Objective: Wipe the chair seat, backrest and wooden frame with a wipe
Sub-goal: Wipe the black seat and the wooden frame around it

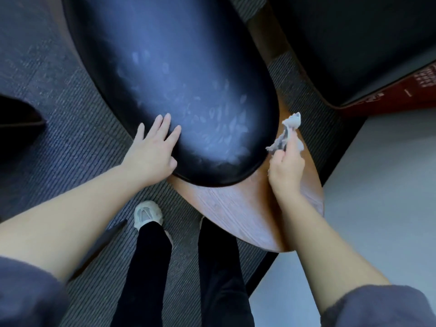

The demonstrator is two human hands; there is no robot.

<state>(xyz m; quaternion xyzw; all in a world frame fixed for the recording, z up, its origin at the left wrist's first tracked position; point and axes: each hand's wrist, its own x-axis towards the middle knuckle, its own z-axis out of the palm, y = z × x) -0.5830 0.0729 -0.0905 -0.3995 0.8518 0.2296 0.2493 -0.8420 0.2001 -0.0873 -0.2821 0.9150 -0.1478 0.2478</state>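
The crumpled wipe [286, 132] juts out on the far side of the right hand's [286, 166] pinching grip; the left hand [151, 152] lies flat on the black cushion [177, 79].

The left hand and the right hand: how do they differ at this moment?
The left hand lies flat with straight fingers; the right hand has its fingers curled. The left hand holds nothing, while the right hand pinches a crumpled grey wipe. The left hand rests on the black cushion; the right hand is over the wooden frame beside it. Both hands are bare.
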